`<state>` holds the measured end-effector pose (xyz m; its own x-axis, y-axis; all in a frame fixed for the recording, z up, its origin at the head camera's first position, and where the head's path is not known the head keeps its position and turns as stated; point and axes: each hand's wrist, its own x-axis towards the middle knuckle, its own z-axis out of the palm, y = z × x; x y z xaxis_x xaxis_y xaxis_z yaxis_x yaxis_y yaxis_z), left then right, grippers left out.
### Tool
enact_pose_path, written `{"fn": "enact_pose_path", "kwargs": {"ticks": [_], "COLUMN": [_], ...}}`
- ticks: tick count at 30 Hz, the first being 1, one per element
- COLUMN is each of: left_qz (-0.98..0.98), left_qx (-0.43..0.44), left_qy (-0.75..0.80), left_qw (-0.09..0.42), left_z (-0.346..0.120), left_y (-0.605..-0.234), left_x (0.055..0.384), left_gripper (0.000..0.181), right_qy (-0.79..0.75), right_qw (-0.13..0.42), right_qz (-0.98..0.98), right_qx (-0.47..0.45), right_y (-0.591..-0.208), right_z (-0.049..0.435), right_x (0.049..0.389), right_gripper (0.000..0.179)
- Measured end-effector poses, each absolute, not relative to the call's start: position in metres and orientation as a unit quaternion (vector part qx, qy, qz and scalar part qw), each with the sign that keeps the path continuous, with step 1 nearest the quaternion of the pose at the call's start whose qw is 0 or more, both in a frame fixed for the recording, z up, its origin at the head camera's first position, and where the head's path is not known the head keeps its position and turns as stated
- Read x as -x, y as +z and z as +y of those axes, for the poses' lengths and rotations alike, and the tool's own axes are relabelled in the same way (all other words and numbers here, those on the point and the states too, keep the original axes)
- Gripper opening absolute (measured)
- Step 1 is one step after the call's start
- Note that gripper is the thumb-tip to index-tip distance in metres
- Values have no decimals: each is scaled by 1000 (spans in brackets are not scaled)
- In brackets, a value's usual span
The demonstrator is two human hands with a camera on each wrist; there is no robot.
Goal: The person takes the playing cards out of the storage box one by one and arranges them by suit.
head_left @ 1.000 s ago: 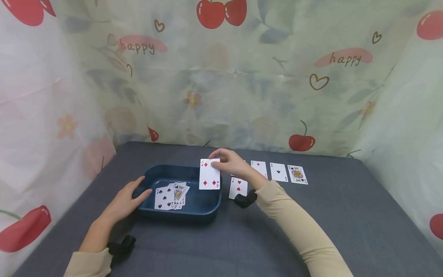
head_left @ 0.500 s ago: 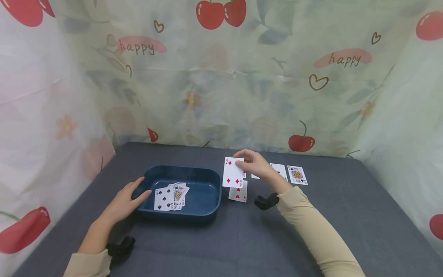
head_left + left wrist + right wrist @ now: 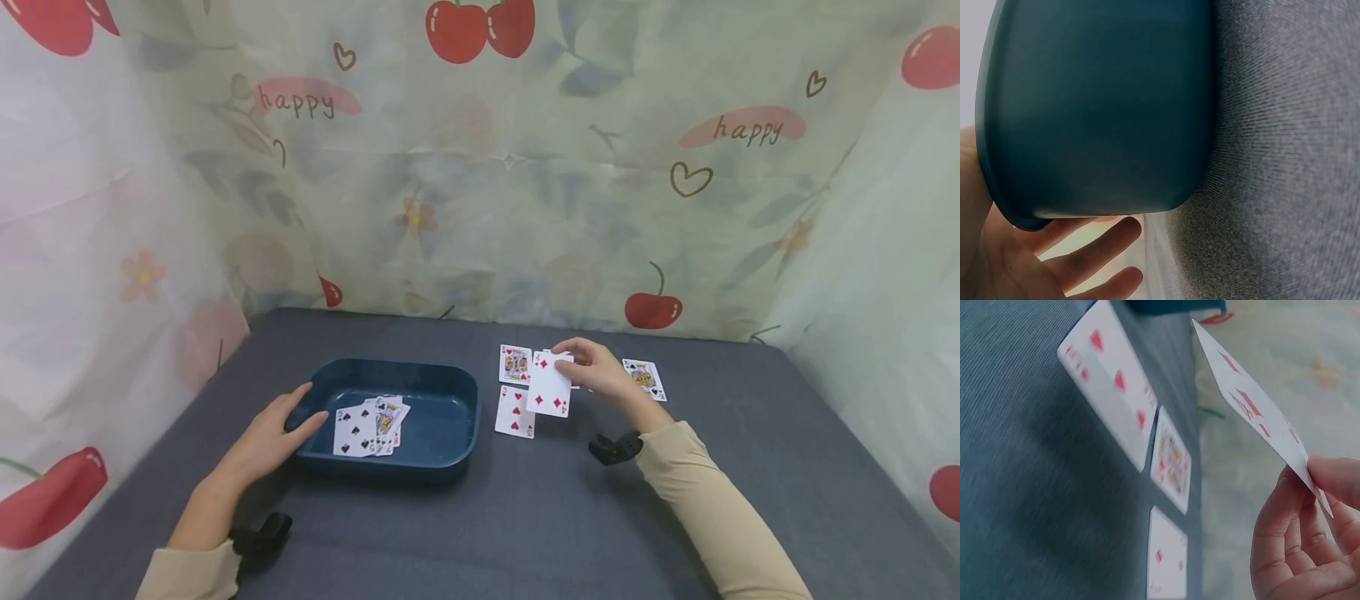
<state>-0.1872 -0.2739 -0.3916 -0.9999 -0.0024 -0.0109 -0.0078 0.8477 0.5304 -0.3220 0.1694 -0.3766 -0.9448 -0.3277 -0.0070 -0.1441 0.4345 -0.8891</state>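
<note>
My right hand [image 3: 592, 371] pinches a four of diamonds [image 3: 550, 392] between thumb and fingers, tilted above the table in the right wrist view. Below it lie a three of hearts [image 3: 514, 417] and a red face card [image 3: 515, 363]; a card with diamonds [image 3: 1167, 562] is partly hidden in the head view. My left hand [image 3: 266, 433] holds a dark blue tray [image 3: 442, 417] at its left end, thumb over the rim and fingers along the outside. Inside the tray, several overlapping cards [image 3: 356, 432] include a five of spades on top.
A black-suited face card [image 3: 642, 380] lies at the right end of the back row of cards. Grey cloth [image 3: 540, 517] covers the table, and a printed curtain [image 3: 510, 208] hangs behind and at both sides.
My right hand has carried the four of diamonds rightward from over the tray's right side, past the three of hearts. The left hand and tray stay in place.
</note>
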Motion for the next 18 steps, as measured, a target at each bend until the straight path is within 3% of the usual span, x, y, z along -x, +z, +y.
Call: {"fn": "enact_pose_path", "kwargs": {"ticks": [18], "left_qz": [961], "left_qx": [6], "left_qy": [275], "left_qw": [6], "left_z": [-273], "left_y": [-392], "left_x": [187], "left_gripper": [78], "right_qy": [-468], "right_qw": [116], "right_qz": [866], "right_qx": [128], "right_y": [-409], "right_z": [199], "right_x": [332], "right_gripper": [30]}}
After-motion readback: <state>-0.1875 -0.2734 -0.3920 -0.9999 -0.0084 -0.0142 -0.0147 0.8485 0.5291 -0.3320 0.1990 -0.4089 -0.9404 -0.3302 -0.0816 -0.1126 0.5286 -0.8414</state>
